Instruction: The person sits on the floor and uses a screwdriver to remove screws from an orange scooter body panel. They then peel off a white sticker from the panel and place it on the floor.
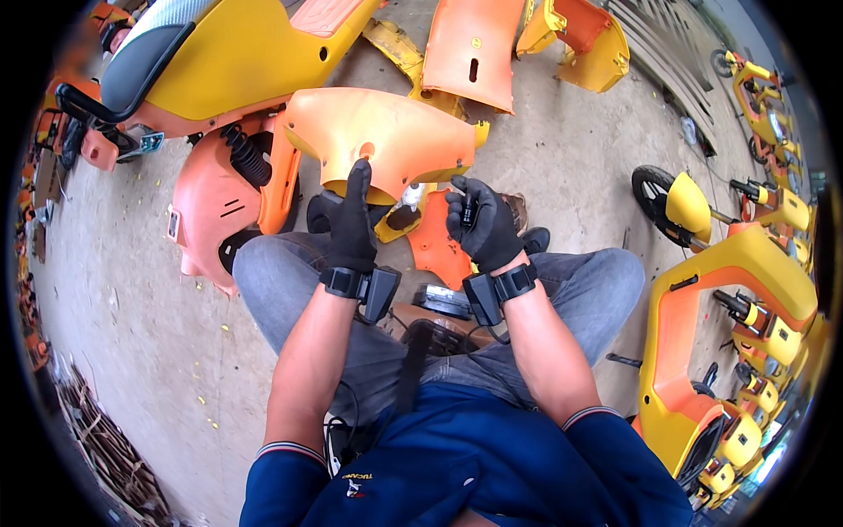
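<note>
My gloved left hand (351,215) grips the lower edge of an orange and yellow curved body panel (395,127), its thumb up beside a round hole in the panel. My gloved right hand (481,224), just right of the panel's lower corner, is closed on a small black object (471,207), perhaps a tool handle. Beneath the panel and between my hands lie a yellow part (395,227) with a white piece on it and an orange panel (436,250). My lower fingers on the left are partly hidden.
A yellow scooter body (215,61), pink front panel (206,193) and loose parts (465,48) surround me. A wheel with yellow mudguard (659,202) and large yellow frame (746,263) lie right; rows of scooters (773,342) stand beyond. Scrap strips (97,422) lie lower left.
</note>
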### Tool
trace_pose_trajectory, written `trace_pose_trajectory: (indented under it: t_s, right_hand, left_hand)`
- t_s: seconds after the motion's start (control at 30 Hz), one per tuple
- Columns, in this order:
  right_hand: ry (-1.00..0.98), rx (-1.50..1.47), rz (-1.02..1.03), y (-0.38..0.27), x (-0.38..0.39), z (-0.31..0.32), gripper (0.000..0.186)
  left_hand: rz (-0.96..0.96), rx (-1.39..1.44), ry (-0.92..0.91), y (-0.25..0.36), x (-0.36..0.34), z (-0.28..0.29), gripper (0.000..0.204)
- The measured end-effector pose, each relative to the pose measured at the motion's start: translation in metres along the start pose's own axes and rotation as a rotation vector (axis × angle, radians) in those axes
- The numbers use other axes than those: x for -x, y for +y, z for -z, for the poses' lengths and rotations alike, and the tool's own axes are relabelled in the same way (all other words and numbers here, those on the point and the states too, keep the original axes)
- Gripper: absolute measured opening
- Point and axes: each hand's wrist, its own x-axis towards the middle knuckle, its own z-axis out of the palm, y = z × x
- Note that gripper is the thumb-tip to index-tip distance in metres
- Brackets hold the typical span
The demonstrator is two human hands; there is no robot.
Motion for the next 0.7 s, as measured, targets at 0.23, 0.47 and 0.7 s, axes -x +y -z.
trace_pose_trajectory:
  t_s: [0.23, 0.47, 0.7]
  right_hand:
    - [-0.218, 1.150, 0.581, 0.003, 0.015, 0.000, 0.021]
    - [-0.105, 0.458, 0.095, -0.006, 0.032, -0.023, 0.039]
    - [0.028, 0.757, 0.062, -0.010, 0.040, -0.037, 0.036]
  left_hand:
    - [-0.055, -0.040, -0.040, 0.003, 0.002, -0.001, 0.055]
    - [-0.026, -0.017, -0.043, 0.000, -0.001, 0.001, 0.052]
    - [-0.040, -0.055, -0.016, -0.001, 0.000, 0.004, 0.051]
